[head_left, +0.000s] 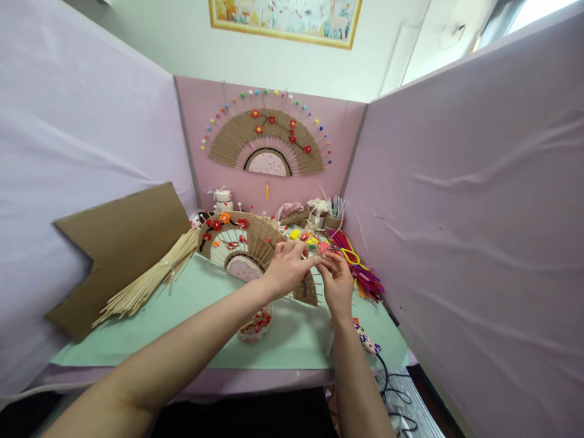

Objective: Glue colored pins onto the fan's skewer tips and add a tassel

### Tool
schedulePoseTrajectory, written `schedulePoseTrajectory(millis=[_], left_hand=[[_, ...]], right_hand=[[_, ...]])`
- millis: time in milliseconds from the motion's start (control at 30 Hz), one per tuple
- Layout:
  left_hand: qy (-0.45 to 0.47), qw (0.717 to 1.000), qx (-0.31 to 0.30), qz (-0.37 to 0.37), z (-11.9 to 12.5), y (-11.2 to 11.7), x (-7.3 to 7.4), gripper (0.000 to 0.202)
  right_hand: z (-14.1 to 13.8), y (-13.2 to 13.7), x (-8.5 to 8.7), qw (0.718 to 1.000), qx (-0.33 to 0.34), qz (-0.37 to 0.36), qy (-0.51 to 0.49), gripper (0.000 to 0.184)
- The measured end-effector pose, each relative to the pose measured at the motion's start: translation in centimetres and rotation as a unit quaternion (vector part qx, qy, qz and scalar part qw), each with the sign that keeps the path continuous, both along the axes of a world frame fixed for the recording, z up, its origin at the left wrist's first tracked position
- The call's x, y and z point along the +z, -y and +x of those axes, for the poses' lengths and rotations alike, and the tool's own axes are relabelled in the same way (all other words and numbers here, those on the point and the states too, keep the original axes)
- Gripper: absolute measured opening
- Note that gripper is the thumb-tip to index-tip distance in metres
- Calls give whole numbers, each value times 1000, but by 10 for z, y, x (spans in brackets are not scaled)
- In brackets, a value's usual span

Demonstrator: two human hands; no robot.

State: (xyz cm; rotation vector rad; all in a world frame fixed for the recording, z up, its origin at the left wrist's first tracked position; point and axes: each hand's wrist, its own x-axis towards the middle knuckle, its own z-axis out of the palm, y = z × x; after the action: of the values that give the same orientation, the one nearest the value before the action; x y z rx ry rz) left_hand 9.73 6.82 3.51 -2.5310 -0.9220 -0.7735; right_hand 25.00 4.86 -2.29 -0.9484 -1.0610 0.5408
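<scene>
A brown decorative fan (258, 228) with red and orange flowers and thin pale ribs stands tilted on the table. My left hand (289, 267) is in front of its right part, fingers bent together in a pinch. Close by on the right, my right hand (336, 281) also pinches, its fingertips meeting those of the left. Whatever lies between the fingertips is too small to make out. Below the fan sits a clear round container (256, 325) of small red and orange pieces, partly behind my left forearm.
A bundle of thin sticks (150, 277) lies at left before a brown cardboard sheet (123, 243). Colourful pipe cleaners (367, 280) and yellow-handled scissors (353, 252) are at right. A patterned corded tool (367, 340) lies near the front. Another fan (232, 137) hangs on the back panel.
</scene>
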Motion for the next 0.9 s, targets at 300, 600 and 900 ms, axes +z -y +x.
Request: schedulePoseTrajectory(millis=[300,600,900], left_hand=[[2,1000,-3,-9,0,-2,-3,26],[-15,1000,1,-4,0,-1,-1,27],[-12,1000,7,-13,0,-1,-2,27]], right_hand=[[0,4,-1,998,-21,-1,58,33],[-2,3,1,999,-21,14,35,33],[-4,5,2,1000,-10,14,-26,33]])
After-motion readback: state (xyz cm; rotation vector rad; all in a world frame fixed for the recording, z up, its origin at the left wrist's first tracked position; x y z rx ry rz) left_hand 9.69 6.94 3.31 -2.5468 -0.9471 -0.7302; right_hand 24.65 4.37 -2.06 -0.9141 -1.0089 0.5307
